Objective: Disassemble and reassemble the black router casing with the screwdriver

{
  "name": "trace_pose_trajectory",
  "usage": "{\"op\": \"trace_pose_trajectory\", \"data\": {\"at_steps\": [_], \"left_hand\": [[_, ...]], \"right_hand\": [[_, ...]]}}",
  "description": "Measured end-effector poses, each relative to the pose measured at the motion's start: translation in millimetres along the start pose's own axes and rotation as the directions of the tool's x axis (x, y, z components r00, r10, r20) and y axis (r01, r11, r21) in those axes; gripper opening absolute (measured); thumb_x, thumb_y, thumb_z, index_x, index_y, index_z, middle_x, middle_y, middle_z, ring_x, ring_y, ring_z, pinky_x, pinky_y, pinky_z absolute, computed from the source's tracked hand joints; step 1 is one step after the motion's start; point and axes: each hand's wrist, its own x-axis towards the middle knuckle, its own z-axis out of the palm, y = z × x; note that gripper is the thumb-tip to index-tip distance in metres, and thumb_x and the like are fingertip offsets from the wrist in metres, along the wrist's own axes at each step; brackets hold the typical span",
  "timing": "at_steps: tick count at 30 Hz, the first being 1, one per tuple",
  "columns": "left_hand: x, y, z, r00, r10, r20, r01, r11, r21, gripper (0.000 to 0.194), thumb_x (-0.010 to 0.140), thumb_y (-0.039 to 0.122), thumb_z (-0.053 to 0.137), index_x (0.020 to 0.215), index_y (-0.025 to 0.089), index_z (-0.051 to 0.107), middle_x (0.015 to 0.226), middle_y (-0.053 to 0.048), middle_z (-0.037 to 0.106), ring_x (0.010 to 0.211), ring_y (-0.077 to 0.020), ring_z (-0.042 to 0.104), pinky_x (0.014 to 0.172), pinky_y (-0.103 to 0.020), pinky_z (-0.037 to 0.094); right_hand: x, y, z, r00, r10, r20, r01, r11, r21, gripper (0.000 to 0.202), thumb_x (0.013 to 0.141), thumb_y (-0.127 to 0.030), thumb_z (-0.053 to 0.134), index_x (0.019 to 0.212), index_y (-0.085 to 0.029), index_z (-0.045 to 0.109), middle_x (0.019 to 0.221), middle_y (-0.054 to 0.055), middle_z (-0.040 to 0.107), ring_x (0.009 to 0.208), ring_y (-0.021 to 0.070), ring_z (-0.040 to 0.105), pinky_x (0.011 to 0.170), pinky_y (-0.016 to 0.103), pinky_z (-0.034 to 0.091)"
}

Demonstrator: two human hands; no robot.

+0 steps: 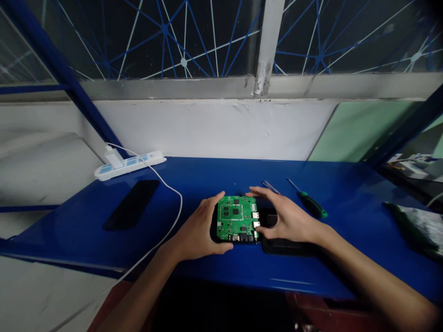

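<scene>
A green circuit board (231, 224) with chips and metal ports lies between my two hands, its ports along the right and near edges. My left hand (199, 228) curves round the board's left side, thumb at the near edge and fingers at the far corner. From the right, my right hand (285, 216) grips the board, fingers at its far right corner and thumb against the ports. Dark material shows under the board, but its shape is mostly hidden. A black plastic case part (287, 246) lies on the table beneath my right hand, partly covered.
Beyond my right hand are a green-handled screwdriver (313, 205) and a second, clear-handled tool (271, 186). A dark flat slab (131, 205) lies to the left. A white cable (179, 203) runs from the power strip (131, 165) over the blue table (214, 173). Far right sits a silvery bag (417, 226).
</scene>
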Motion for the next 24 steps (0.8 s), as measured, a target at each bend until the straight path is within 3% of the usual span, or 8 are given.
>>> {"op": "trace_pose_trajectory", "data": {"at_steps": [5,13,22,24], "left_hand": [[4.3,-5.3,0.6,1.000,-0.024,0.012,0.024,1.000,0.017,0.125,0.061,0.048,0.087,0.158,0.026,0.011,0.157,-0.018,0.029,0.144,-0.0489,0.027,0.113,-0.072,0.029],[8.8,-7.2,-0.5,1.000,0.014,0.009,-0.014,1.000,-0.006,0.114,0.050,0.045,0.093,0.144,0.022,0.032,0.143,-0.016,0.040,0.136,-0.0429,0.038,0.112,-0.065,0.036],[5.0,-7.6,-3.0,0.999,-0.006,0.037,0.007,1.000,-0.030,0.119,0.054,0.055,0.092,0.150,0.026,0.026,0.150,-0.015,0.037,0.139,-0.0430,0.035,0.113,-0.066,0.034],[4.8,-6.0,-4.5,0.999,-0.004,0.047,0.005,1.000,-0.017,0.112,0.056,0.056,0.091,0.146,0.027,0.032,0.151,-0.015,0.037,0.139,-0.0420,0.035,0.113,-0.065,0.034]], "right_hand": [[-0.2,2.6,-2.1,0.999,-0.009,0.036,0.008,1.000,0.023,0.088,0.073,-0.033,0.077,0.150,-0.027,0.035,0.145,0.010,0.056,0.131,0.0322,0.057,0.113,0.056,0.046],[-1.9,2.3,-1.1,0.995,0.013,0.095,-0.017,0.999,0.040,0.078,0.080,-0.033,0.073,0.149,-0.027,0.039,0.150,0.009,0.052,0.136,0.0314,0.053,0.114,0.056,0.044],[0.1,-5.9,-4.8,0.991,0.056,0.121,-0.059,0.998,0.022,0.068,0.088,-0.040,0.066,0.149,-0.025,0.038,0.146,0.009,0.059,0.135,0.0281,0.055,0.113,0.052,0.047],[0.4,-7.2,-4.5,0.991,0.062,0.119,-0.065,0.998,0.017,0.066,0.090,-0.040,0.064,0.149,-0.025,0.039,0.142,0.009,0.063,0.133,0.0282,0.058,0.111,0.052,0.049]]}}
